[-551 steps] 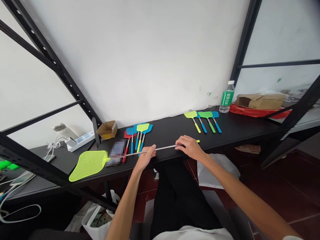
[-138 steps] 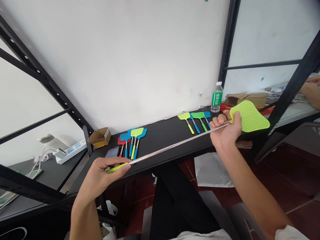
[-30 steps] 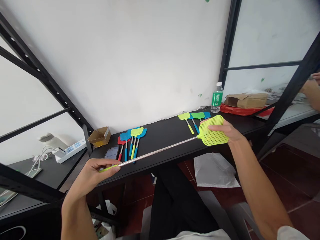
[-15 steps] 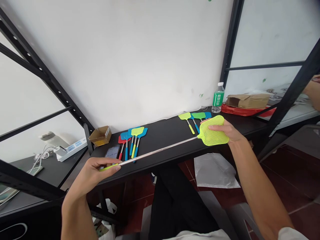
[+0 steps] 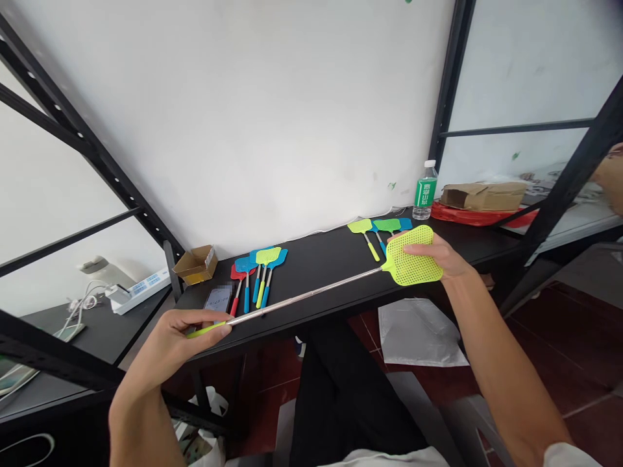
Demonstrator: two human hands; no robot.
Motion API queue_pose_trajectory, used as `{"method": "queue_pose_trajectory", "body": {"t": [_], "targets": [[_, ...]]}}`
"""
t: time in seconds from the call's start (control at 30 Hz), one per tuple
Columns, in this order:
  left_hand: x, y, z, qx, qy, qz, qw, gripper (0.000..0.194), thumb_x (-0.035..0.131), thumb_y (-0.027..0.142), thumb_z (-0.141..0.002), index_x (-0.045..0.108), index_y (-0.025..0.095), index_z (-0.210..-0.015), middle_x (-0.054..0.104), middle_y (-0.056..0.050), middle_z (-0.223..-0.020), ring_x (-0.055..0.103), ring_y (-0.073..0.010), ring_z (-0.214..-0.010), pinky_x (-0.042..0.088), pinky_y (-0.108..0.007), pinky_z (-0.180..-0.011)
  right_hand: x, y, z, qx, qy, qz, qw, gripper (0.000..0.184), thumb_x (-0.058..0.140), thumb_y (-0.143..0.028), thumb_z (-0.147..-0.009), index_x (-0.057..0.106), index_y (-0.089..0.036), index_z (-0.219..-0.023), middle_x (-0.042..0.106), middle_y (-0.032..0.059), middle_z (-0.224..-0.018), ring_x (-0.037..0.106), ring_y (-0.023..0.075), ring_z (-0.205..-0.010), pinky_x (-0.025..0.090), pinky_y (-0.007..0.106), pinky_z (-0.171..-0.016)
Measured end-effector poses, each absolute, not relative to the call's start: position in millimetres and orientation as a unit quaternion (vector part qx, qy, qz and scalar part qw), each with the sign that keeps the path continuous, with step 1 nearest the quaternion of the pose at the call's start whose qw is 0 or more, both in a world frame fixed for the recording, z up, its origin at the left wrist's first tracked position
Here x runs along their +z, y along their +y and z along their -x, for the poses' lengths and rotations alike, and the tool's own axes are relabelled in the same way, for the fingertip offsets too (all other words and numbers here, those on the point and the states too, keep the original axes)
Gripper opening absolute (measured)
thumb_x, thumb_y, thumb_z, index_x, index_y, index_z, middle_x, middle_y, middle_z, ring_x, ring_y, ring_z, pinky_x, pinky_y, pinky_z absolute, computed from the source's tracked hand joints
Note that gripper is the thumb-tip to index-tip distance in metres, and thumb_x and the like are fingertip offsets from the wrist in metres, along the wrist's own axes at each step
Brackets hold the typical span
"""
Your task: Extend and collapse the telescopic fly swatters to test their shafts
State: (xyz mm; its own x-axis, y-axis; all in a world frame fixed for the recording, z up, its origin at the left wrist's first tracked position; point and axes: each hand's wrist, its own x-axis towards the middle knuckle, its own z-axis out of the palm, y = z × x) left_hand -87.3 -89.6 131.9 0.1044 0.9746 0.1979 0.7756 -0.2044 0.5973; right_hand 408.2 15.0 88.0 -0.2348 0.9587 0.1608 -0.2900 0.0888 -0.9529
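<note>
A yellow-green fly swatter (image 5: pixel 413 266) with an extended metal rod stretches between my hands above the front of the black shelf. My left hand (image 5: pixel 187 337) is closed on its handle, thumb and fingers pinching near where the rod begins. At the other end my right hand (image 5: pixel 445 253) grips the perforated head, thumb on top and the other fingers hidden behind it. Behind my left hand lies a group of short swatters (image 5: pixel 260 269), in red, blue and yellow-green. A second group (image 5: pixel 379 233) of yellow, blue and green swatters lies behind the swatter's head.
A phone (image 5: pixel 218 299) lies by the left group, with a small open cardboard box (image 5: pixel 195 264) behind. A water bottle (image 5: pixel 425 191) stands at the back right, near a torn carton (image 5: pixel 484 194) on red plastic. Black metal posts flank the shelf (image 5: pixel 316 253).
Since 18 seconds ago the swatter has been turned end for end, its head now on the right. Recently my right hand brought the head inward and lower; over the last half second both hands shifted slightly left.
</note>
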Motion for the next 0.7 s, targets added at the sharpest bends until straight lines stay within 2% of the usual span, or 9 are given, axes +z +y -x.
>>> {"method": "queue_pose_trajectory", "body": {"t": [0.13,0.37,0.7], "targets": [[133.8,-89.3,83.5,0.281,0.61,-0.719,0.177,0.034,0.076,0.053,-0.072,0.083,0.024,-0.089,0.08,-0.006,-0.089,0.072,-0.0258,-0.081,0.056,-0.026,-0.069,87.4,15.5,-405.5,0.594,-0.521,0.319,0.523,0.04,0.084,-0.029,-0.07,0.075,-0.019,-0.107,0.078,0.0083,-0.092,0.073,0.025,-0.072,0.06,0.034,-0.06],[134.8,-90.0,80.3,0.287,0.618,-0.711,0.173,0.034,0.077,0.053,-0.071,0.083,0.024,-0.087,0.08,-0.006,-0.089,0.072,-0.0249,-0.08,0.055,-0.025,-0.067,87.4,15.8,-403.9,0.594,-0.527,0.322,0.516,0.041,0.084,-0.029,-0.071,0.074,-0.019,-0.109,0.077,0.0068,-0.087,0.073,0.0248,-0.071,0.059,0.034,-0.06],[134.6,-88.2,77.2,0.292,0.603,-0.723,0.168,0.031,0.077,0.051,-0.073,0.083,0.024,-0.088,0.08,-0.006,-0.088,0.073,-0.025,-0.08,0.057,-0.025,-0.067,90.3,13.0,-397.6,0.602,-0.532,0.306,0.511,0.035,0.084,-0.029,-0.071,0.075,-0.02,-0.104,0.077,0.006,-0.087,0.073,0.0242,-0.072,0.058,0.034,-0.061]]}}
